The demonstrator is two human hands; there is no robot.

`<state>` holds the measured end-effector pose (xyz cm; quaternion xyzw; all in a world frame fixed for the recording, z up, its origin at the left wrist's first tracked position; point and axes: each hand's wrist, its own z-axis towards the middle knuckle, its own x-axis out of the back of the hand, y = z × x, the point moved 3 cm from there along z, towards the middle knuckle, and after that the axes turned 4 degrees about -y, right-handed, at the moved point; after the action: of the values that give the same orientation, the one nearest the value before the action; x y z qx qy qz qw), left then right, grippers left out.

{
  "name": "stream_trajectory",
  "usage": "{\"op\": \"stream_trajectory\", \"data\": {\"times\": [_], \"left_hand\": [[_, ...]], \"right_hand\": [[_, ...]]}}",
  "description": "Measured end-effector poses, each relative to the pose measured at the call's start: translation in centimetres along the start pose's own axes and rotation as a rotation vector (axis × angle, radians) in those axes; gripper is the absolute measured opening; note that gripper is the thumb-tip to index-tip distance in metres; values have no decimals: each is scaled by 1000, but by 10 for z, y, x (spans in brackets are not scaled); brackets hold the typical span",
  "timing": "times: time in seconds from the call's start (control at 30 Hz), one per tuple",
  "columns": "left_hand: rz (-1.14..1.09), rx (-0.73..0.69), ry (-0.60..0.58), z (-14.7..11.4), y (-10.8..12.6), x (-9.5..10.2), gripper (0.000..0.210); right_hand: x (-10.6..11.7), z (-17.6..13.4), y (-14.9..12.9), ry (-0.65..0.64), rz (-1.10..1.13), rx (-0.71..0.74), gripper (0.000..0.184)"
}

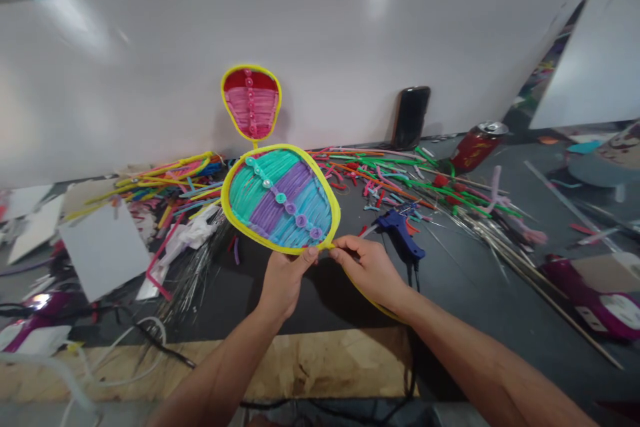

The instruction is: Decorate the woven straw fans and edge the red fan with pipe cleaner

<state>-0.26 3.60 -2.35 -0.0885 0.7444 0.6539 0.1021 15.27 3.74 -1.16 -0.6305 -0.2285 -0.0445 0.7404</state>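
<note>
Large yellow-rimmed oval: the oval (pixel 300 177) is up in front of me above the table, its face banded in teal, purple and blue, with a slanting row of small round ornaments across it.
Small yellow-rimmed piece: the red-and-pink piece (pixel 263 107) stands above the oval, joined by a short yellow neck, with its own row of pink ornaments.
My left hand: my left hand (pixel 281 280) pinches the oval's lower rim between thumb and fingers.
My right hand: my right hand (pixel 370 270) is closed at the fingertips on the yellow strand (pixel 367 297) at the oval's lower corner; the strand runs back under my wrist.
Dark tabletop: the table (pixel 450 307) is matte and cluttered, with a worn wooden strip (pixel 345 363) along my side.
Right of my hands: a blue glue gun (pixel 403 233) lies near my right hand; green stems (pixel 430 177) spread behind it, and a purple device (pixel 590 303) sits at far right.
Left of my hands: silvery wires (pixel 193 280) and a white card (pixel 105 250) lie among scraps.
Back of the table: a glossy white panel (pixel 330 33) stands upright; a dark phone (pixel 411 117) leans on it, near a red can (pixel 475 149).
Writing: the can's yellowish marking is too blurred to read.
</note>
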Motion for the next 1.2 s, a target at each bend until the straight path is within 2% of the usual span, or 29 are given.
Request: {"op": "stream_trajectory", "data": {"times": [0.2, 0.3, 0.37, 0.53, 0.7, 0.77, 0.97, 1.1, 1.2], "left_hand": [[-134, 146, -2, -1, 1, -3, 21], [-183, 170, -23, -1, 1, -5, 19], [-209, 146, -56, -1, 1, -7, 18], [-239, 134, -161, -1, 2, -11, 16], [-279, 173, -229, -2, 2, -12, 12], [-283, 169, -213, -1, 3, -10, 11], [-371, 196, -129, 2, 7, -7, 12], [-421, 274, -98, 1, 8, -7, 15], [-425, 296, -111, 0, 7, -7, 17]], "right_hand": [[-3, -2, -1, 39, -31, 44, 12], [-4, -2, -1, 28, -5, 12, 13], [-6, -1, 1, -3, 109, -50, 15], [-12, 1, 5, -148, 561, -206, 30], [-15, 0, 3, -237, 808, -311, 33], [-13, 0, 1, -240, 800, -303, 34], [-8, -1, -4, -246, 635, -155, 39], [-3, -3, -7, -126, 393, -30, 26], [0, -3, -5, -48, 346, -33, 17]]}}
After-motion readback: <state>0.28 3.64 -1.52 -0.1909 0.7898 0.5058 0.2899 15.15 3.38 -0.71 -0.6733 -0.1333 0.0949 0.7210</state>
